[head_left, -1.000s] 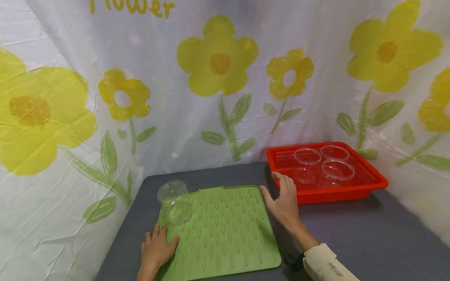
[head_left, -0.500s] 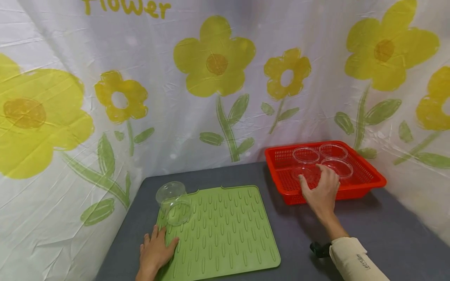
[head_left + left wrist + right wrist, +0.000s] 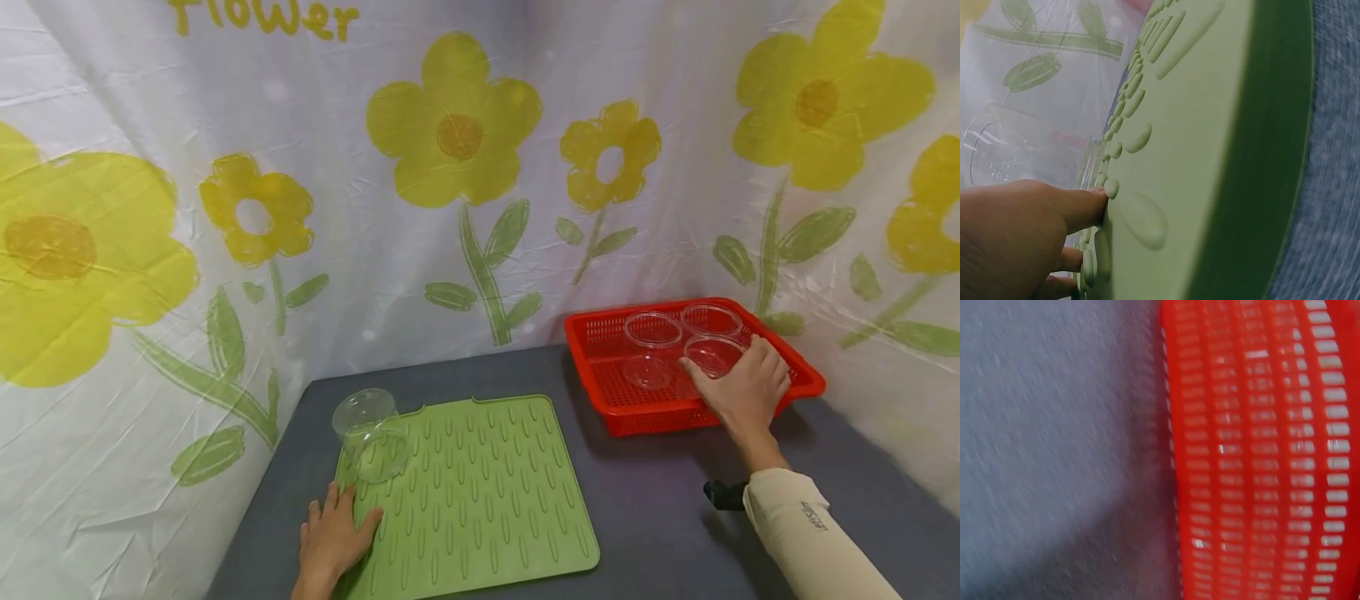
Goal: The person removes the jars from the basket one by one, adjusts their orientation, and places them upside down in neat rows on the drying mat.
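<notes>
My left hand (image 3: 333,537) rests with spread fingers on the left part of a green ridged mat (image 3: 480,500). Beyond its fingertips, a clear round plastic container (image 3: 367,425) stands at the mat's far left corner. At the red basket (image 3: 652,421), my right hand (image 3: 746,387) reaches over the near rim. Its thumb and fingers are spread about the nearest clear container (image 3: 712,358); whether they touch it I cannot tell. In the left wrist view, the thumb (image 3: 1082,209) lies on the mat's bumps. The right wrist view is blurred and shows the basket's slotted wall (image 3: 1254,450).
Two more clear containers (image 3: 652,331) stand farther back in the basket. A white curtain (image 3: 345,317) painted with yellow flowers hangs behind the grey tabletop (image 3: 637,517). Dark table surface lies between the mat and the basket.
My right hand has moved right from beside the mat, over the basket's near rim, to the nearest container. My left hand stays on the mat. The container on the mat has not moved.
</notes>
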The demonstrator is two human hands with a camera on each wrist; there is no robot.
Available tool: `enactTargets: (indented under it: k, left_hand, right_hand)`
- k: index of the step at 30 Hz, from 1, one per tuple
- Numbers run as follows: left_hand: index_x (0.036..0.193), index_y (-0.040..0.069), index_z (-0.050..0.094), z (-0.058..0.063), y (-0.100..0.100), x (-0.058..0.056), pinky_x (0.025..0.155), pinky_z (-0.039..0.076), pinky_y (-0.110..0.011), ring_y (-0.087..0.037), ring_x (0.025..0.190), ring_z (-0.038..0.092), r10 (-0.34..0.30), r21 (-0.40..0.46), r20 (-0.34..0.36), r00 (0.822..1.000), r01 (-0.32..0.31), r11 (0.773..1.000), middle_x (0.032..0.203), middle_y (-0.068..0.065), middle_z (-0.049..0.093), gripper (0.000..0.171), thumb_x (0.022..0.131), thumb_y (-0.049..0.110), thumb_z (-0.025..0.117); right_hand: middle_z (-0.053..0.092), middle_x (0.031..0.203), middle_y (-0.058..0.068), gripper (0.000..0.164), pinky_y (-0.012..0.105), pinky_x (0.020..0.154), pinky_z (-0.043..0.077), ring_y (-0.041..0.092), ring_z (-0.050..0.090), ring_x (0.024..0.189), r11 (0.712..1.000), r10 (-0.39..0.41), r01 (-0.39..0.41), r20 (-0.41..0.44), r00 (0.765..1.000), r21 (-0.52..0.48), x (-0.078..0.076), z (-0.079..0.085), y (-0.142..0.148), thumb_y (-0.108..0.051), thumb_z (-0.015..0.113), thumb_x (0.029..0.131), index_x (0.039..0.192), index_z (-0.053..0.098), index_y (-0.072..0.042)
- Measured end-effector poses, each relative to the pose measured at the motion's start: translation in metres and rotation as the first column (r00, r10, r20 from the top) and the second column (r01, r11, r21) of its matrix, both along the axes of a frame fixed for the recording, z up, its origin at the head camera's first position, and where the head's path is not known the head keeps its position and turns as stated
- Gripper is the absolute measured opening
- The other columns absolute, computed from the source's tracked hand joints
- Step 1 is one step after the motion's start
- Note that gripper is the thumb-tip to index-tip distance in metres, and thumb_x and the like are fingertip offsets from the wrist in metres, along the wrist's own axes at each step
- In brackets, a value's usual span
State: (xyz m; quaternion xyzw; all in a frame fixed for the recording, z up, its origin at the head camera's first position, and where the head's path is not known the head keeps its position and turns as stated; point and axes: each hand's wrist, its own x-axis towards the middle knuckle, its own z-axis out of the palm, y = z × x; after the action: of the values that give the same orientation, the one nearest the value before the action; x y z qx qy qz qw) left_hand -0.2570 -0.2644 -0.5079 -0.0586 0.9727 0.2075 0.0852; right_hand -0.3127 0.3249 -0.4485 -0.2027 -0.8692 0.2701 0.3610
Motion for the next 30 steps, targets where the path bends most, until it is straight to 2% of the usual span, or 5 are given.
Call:
enactTargets:
  k: [5,9,13,19,30]
  left_hand:
    - [0.15,-0.008,0.039,0.0,0.0,0.0,0.111,0.018,-0.081,-0.07,0.142,0.009,0.004,-0.005,0.001,1.0,-0.004,1.0,0.161,-0.04,0.013,0.089,0.098,0.064,0.052]
    - [0.15,-0.008,0.04,-0.002,0.0,0.001,0.11,0.019,-0.082,-0.071,0.141,0.01,0.001,-0.004,-0.005,1.0,-0.001,1.0,0.16,-0.04,0.015,0.093,0.097,0.067,0.051]
    - [0.15,-0.008,0.04,-0.002,0.001,0.001,0.11,0.018,-0.082,-0.071,0.142,0.009,0.003,0.003,-0.013,1.0,-0.003,1.0,0.161,-0.04,0.014,0.089,0.098,0.063,0.053]
    - [0.15,-0.007,0.041,-0.003,0.003,0.002,0.11,0.018,-0.082,-0.07,0.142,0.01,0.01,0.007,-0.018,1.0,-0.01,1.0,0.16,-0.04,0.015,0.088,0.098,0.063,0.054]
    - [0.149,-0.009,0.041,0.0,0.001,0.003,0.11,0.018,-0.082,-0.071,0.141,0.01,-0.002,0.004,-0.033,0.999,0.002,1.0,0.16,-0.041,0.016,0.087,0.098,0.062,0.053]
  right_hand:
    - [0.041,0.139,0.042,0.106,0.071,0.108,0.029,0.058,0.037,0.127,1.0,0.023,-0.022,0.212,0.977,-0.007,0.003,0.008,0.015,-0.054,0.076,0.08,0.148,0.028,0.012]
    - [0.044,0.132,0.043,0.108,0.071,0.101,0.032,0.061,0.04,0.12,0.999,0.048,-0.048,0.29,0.956,-0.007,0.005,0.01,0.021,-0.064,0.072,0.08,0.142,0.032,0.015]
    - [0.047,0.127,0.044,0.107,0.07,0.097,0.032,0.06,0.042,0.113,0.997,0.064,-0.072,0.325,0.944,0.012,0.007,0.011,0.023,-0.068,0.069,0.081,0.136,0.038,0.019]
    - [0.049,0.126,0.041,0.1,0.07,0.096,0.032,0.058,0.042,0.11,0.996,0.074,-0.083,0.348,0.935,0.012,0.007,0.011,0.025,-0.065,0.07,0.082,0.132,0.043,0.017]
    - [0.042,0.142,0.042,0.103,0.073,0.106,0.027,0.059,0.038,0.126,0.993,0.108,-0.087,0.34,0.934,-0.075,0.008,0.012,0.024,-0.059,0.072,0.084,0.146,0.034,0.015]
